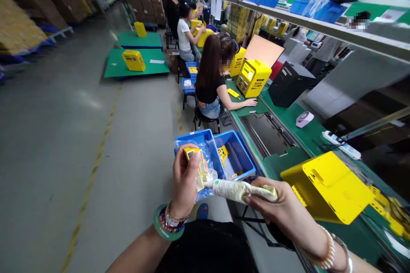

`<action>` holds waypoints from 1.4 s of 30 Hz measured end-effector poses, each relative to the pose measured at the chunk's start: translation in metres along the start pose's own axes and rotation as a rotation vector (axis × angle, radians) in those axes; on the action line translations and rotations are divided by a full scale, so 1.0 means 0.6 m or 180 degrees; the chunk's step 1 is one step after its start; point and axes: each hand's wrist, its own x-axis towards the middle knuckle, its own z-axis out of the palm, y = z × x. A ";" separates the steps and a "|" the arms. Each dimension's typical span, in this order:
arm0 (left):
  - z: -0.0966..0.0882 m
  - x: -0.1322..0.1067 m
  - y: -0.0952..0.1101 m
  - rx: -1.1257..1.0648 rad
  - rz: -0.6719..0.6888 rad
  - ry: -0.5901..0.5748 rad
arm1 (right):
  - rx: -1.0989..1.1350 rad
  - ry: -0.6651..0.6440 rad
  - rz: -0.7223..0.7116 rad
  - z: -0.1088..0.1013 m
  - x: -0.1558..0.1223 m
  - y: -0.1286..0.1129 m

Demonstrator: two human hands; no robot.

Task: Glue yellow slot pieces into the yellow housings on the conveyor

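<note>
Head camera view: A person's left hand (185,181) is clenching a small yellow sheet-metal part (193,164) and a crumpled clear plastic bag (205,162) at 7 o'clock, its fingers curling around both and apparently pressing them to the palm so that they stay upright. The right hand (275,204) is grasping a white padded roll with a green label (240,191) at 5 o'clock, its fingers (264,192) wrapping over the roll's right end. The roll's long axis is lying nearly level, running from 3 o'clock toward 9 o'clock, with its left end pointing at the bag and sitting just beside it. Both hands are holding their loads in the air, clear of the surfaces nearby. Two open blue plastic bins (235,155) are standing just beyond the hands at 12 o'clock, apparently kept close for easy reach, with yellow parts lying inside. A large yellow metal casing (329,187) is resting tilted on a green workbench (315,140) at 3 o'clock. Farther along the line, a seated co-worker in a black top (208,81) is reaching toward a yellow kiosk (253,77) with one arm extended across the bench.
</note>
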 end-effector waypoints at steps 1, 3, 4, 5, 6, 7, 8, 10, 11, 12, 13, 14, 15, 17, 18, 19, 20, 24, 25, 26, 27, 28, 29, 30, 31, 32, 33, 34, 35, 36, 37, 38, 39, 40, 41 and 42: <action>-0.001 0.000 -0.001 0.0003 0.0024 0.0010 | -0.0011 0.0006 0.0015 0.001 0.000 0.001; -0.004 0.001 -0.004 0.0004 0.0080 0.0019 | -0.0008 0.0014 0.0014 0.001 0.001 0.003; -0.005 0.001 -0.004 0.0006 0.0110 0.0017 | -0.0004 0.0030 -0.0023 0.002 0.002 0.004; -0.006 0.001 -0.005 0.0010 0.0141 0.0010 | -0.0015 0.0067 -0.0087 0.002 0.003 0.005; -0.007 0.001 -0.006 0.0016 0.0168 0.0002 | -0.0045 0.0129 -0.0173 0.003 0.003 0.005; -0.007 0.000 -0.006 0.0022 0.0186 -0.0011 | -0.0077 0.0193 -0.0271 0.003 0.004 0.005; -0.007 0.000 -0.006 0.0029 0.0203 -0.0020 | -0.0097 0.0250 -0.0373 0.003 0.005 0.005; -0.008 -0.001 -0.006 0.0044 0.0233 -0.0022 | -0.0045 0.0308 -0.0522 0.005 0.007 0.004; -0.008 -0.001 -0.005 0.0052 0.0254 -0.0025 | 0.0011 0.0315 -0.0558 0.006 0.008 0.003; -0.008 -0.001 -0.005 0.0063 0.0276 -0.0031 | 0.0056 0.0328 -0.0586 0.007 0.008 0.003; -0.008 -0.001 -0.005 0.0078 0.0297 -0.0036 | 0.0073 0.0361 -0.0625 0.008 0.008 0.004; -0.008 -0.002 -0.004 0.0090 0.0320 -0.0043 | 0.0058 0.0398 -0.0673 0.009 0.007 0.005; -0.008 -0.002 -0.004 0.0097 0.0341 -0.0053 | 0.0016 0.0435 -0.0733 0.009 0.006 0.007; -0.008 -0.002 -0.004 0.0095 0.0394 -0.0081 | -0.0079 0.0489 -0.0854 0.010 0.003 0.011; -0.008 -0.002 -0.004 0.0088 0.0423 -0.0097 | -0.0110 0.0504 -0.0898 0.011 0.002 0.012; -0.008 -0.002 -0.004 0.0082 0.0451 -0.0113 | -0.0131 0.0517 -0.0935 0.011 0.000 0.014; -0.007 -0.002 -0.004 0.0078 0.0473 -0.0124 | -0.0144 0.0531 -0.0970 0.012 -0.001 0.014; -0.006 -0.002 -0.003 0.0047 0.0505 -0.0124 | -0.0248 0.0686 -0.1225 0.017 -0.004 0.010; -0.005 -0.002 -0.003 0.0032 0.0507 -0.0128 | -0.0286 0.0728 -0.1300 0.018 -0.004 0.008; -0.005 -0.003 -0.003 0.0018 0.0500 -0.0131 | -0.0320 0.0758 -0.1365 0.019 -0.005 0.007; -0.004 -0.003 -0.003 0.0007 0.0491 -0.0131 | -0.0345 0.0773 -0.1413 0.020 -0.006 0.005; -0.004 -0.003 -0.002 0.0000 0.0475 -0.0125 | -0.0364 0.0775 -0.1441 0.021 -0.007 0.004; -0.003 -0.004 -0.002 -0.0005 0.0464 -0.0114 | -0.0381 0.0774 -0.1461 0.021 -0.008 0.003; -0.003 -0.004 -0.002 -0.0013 0.0462 -0.0105 | -0.0399 0.0773 -0.1488 0.022 -0.009 0.002; -0.002 -0.004 -0.001 -0.0024 0.0469 -0.0101 | -0.0424 0.0787 -0.1521 0.021 -0.010 0.001; -0.001 -0.004 0.000 -0.0044 0.0488 -0.0104 | -0.0460 0.0798 -0.1566 0.021 -0.011 0.000; 0.000 -0.004 0.000 -0.0074 0.0511 -0.0120 | -0.0499 0.0806 -0.1621 0.021 -0.012 -0.001; 0.001 -0.004 0.001 -0.0111 0.0540 -0.0140 | -0.0537 0.0807 -0.1692 0.020 -0.014 -0.002; 0.001 -0.004 0.002 -0.0147 0.0583 -0.0159 | -0.0579 0.0796 -0.1771 0.019 -0.015 -0.004; 0.002 -0.004 0.003 -0.0175 0.0627 -0.0173 | -0.0629 0.0779 -0.1858 0.018 -0.017 -0.005; 0.003 -0.004 0.005 -0.0198 0.0679 -0.0180 | -0.0696 0.0757 -0.1950 0.018 -0.020 -0.007; 0.003 -0.005 0.007 -0.0214 0.0725 -0.0179 | -0.0782 0.0737 -0.2049 0.018 -0.023 -0.009; 0.003 -0.006 0.010 -0.0225 0.0763 -0.0175 | -0.0889 0.0741 -0.2161 0.018 -0.027 -0.011; 0.003 -0.008 0.013 -0.0238 0.0791 -0.0169 | -0.1026 0.0759 -0.2298 0.019 -0.031 -0.013; 0.003 -0.009 0.016 -0.0251 0.0802 -0.0170 | -0.1195 0.0791 -0.2416 0.021 -0.034 -0.016; 0.004 -0.010 0.019 -0.0265 0.0802 -0.0170 | -0.1394 0.0835 -0.2506 0.023 -0.038 -0.019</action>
